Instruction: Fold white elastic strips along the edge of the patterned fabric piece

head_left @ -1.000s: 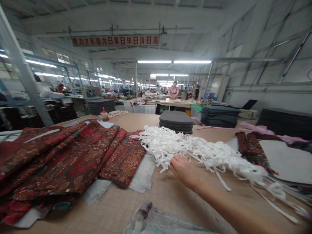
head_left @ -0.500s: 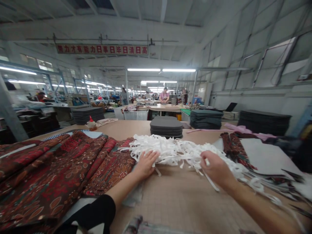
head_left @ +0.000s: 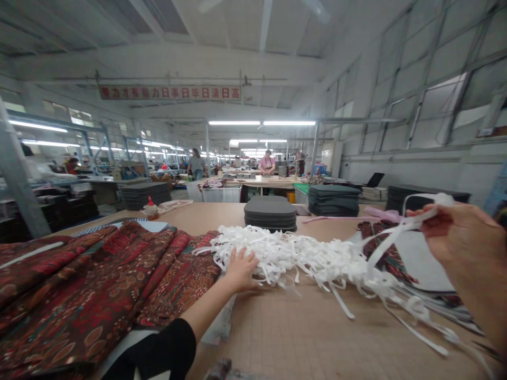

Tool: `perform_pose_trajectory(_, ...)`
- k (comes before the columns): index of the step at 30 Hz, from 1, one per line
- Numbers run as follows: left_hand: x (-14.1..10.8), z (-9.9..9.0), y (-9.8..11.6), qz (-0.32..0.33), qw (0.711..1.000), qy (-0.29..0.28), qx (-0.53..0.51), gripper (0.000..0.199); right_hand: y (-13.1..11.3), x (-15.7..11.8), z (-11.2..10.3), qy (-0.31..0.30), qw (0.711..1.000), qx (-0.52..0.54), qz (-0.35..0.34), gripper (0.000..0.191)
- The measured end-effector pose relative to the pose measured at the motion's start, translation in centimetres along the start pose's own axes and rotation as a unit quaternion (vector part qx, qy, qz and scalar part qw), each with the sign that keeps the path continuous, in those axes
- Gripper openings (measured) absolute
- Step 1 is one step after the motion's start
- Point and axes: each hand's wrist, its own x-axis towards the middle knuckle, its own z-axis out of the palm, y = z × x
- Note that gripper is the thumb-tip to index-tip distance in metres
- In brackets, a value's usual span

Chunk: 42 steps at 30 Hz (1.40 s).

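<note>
Strips (head_left: 285,253), white and ribbon-like, lie tangled in a long heap on the brown bench (head_left: 285,332), its left end overlapping the floral-patterned fabric (head_left: 99,285). The left hand (head_left: 240,272) lies against the heap's near left side, fingers spread and loose. The right hand (head_left: 459,232) is raised at the right, its fingers pinching a white strip (head_left: 386,244) that slants down towards the heap. Dark grey stacked pads (head_left: 270,211) stand just behind the heap.

A textile factory workshop: floral fabric (head_left: 114,285) and white strips (head_left: 277,253) on a desk (head_left: 301,332), fluorescent tubes (head_left: 234,123), a red-lettered banner (head_left: 170,93), and people (head_left: 266,163) at work beyond.
</note>
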Motion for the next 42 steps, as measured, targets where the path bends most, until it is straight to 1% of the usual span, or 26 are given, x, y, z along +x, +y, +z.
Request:
perform_pose_trajectory(1,0.1,-0.8,1.1,0.004,0.999,0.016,-0.029,0.056,-1.1,-0.6,0.7,0.009,1.000,0.021,0.008,0.015)
perform_pose_trajectory(3,0.2,-2.3,4.0,0.019,0.993,0.050,-0.100,0.047,-3.0,-2.7,2.6,-0.031,0.999,0.020,0.018,0.016)
perform_pose_trajectory(4,0.2,-3.1,5.7,0.030,0.987,0.063,-0.144,0.049,-3.8,-4.2,3.7,-0.085,0.996,0.001,0.009,0.017)
perform_pose_trajectory(6,0.4,-4.2,9.0,0.069,0.967,0.069,-0.236,0.063,-5.1,-7.2,5.8,-0.207,0.969,-0.095,-0.099,0.014)
perform_pose_trajectory(7,0.5,-4.7,10.4,0.084,0.950,0.065,-0.294,0.068,-5.5,-8.6,6.7,-0.252,0.950,-0.103,-0.155,0.014)
perform_pose_trajectory(9,0.8,-5.1,12.1,0.087,0.874,0.044,-0.477,0.068,-5.7,-10.5,8.0,-0.317,0.916,-0.100,-0.225,0.015)
perform_pose_trajectory(10,0.9,-5.2,12.3,0.073,0.837,0.039,-0.541,0.064,-5.4,-11.0,8.3,-0.335,0.907,-0.093,-0.239,0.017)
perform_pose_trajectory(11,1.0,-5.3,12.1,0.053,0.810,0.037,-0.583,0.059,-5.0,-11.2,8.5,-0.346,0.902,-0.092,-0.242,0.018)
perform_pose_trajectory(12,1.1,-5.3,11.5,0.030,0.800,0.040,-0.598,0.055,-4.5,-11.1,8.5,-0.353,0.900,-0.096,-0.238,0.019)
perform_pose_trajectory(15,1.3,-5.3,8.8,-0.026,0.816,0.042,-0.577,0.049,-2.4,-10.7,8.2,-0.377,0.892,-0.116,-0.221,0.023)
perform_pose_trajectory(18,1.3,-5.1,6.7,-0.065,0.833,0.007,-0.549,0.043,-1.0,-11.4,7.8,-0.414,0.881,-0.116,-0.199,0.023)
perform_pose_trajectory(20,1.1,-4.9,5.8,-0.084,0.849,-0.020,-0.521,0.036,-0.6,-12.3,7.7,-0.414,0.893,-0.093,-0.153,0.019)
perform_pose_trajectory(22,1.0,-4.7,4.6,-0.102,0.870,-0.034,-0.481,0.028,0.0,-12.6,7.4,-0.378,0.919,-0.068,-0.094,0.016)
perform_pose_trajectory(24,0.9,-4.8,2.7,-0.132,0.892,-0.020,-0.431,0.024,0.9,-11.9,6.4,-0.319,0.945,-0.054,-0.042,0.014)
perform_pose_trajectory(28,0.5,-6.0,-2.4,-0.213,0.925,0.059,-0.309,0.022,2.9,-7.9,3.1,-0.187,0.981,-0.025,0.052,0.021)
perform_pose_trajectory(30,0.0,-6.5,-4.0,-0.222,0.940,0.095,-0.239,0.021,3.1,-5.9,1.9,-0.130,0.987,0.021,0.094,0.028)
perform_pose_trajectory(31,-0.2,-6.7,-4.1,-0.215,0.948,0.112,-0.207,0.022,3.0,-5.4,1.6,-0.113,0.986,0.044,0.112,0.030)
perform_pose_trajectory(33,-0.5,-6.6,-2.9,-0.178,0.962,0.138,-0.157,0.027,2.0,-5.7,2.0,-0.110,0.980,0.079,0.143,0.032)
perform_pose_trajectory(35,-0.4,-5.9,0.2,-0.110,0.975,0.138,-0.133,0.037,0.1,-7.9,3.2,-0.146,0.970,0.098,0.166,0.030)
perform_pose_trajectory(36,-0.4,-5.3,2.2,-0.067,0.981,0.123,-0.131,0.042,-1.1,-9.5,4.1,-0.174,0.964,0.103,0.172,0.029)
perform_pose_trajectory(37,-0.3,-4.7,4.4,-0.020,0.986,0.100,-0.134,0.050,-2.4,-11.2,5.0,-0.213,0.955,0.110,0.173,0.027)
perform_pose_trajectory(38,-0.1,-3.9,6.4,0.025,0.987,0.074,-0.139,0.064,-3.8,-12.9,5.9,-0.277,0.941,0.117,0.155,0.024)
perform_pose_trajectory(39,0.1,-3.1,8.3,0.061,0.987,0.047,-0.144,0.071,-5.3,-14.4,6.7,-0.338,0.923,0.126,0.132,0.022)
perform_pose_trajectory(40,0.4,-2.2,9.8,0.089,0.985,0.019,-0.147,0.067,-6.7,-15.5,7.2,-0.378,0.908,0.144,0.111,0.020)
perform_pose_trajectory(41,0.7,-1.3,10.9,0.109,0.983,-0.007,-0.146,0.057,-8.0,-16.0,7.4,-0.393,0.899,0.165,0.097,0.018)
perform_pose_trajectory(42,1.1,-0.5,11.4,0.121,0.982,-0.029,-0.142,0.041,-9.2,-15.9,7.3,-0.380,0.902,0.189,0.086,0.016)
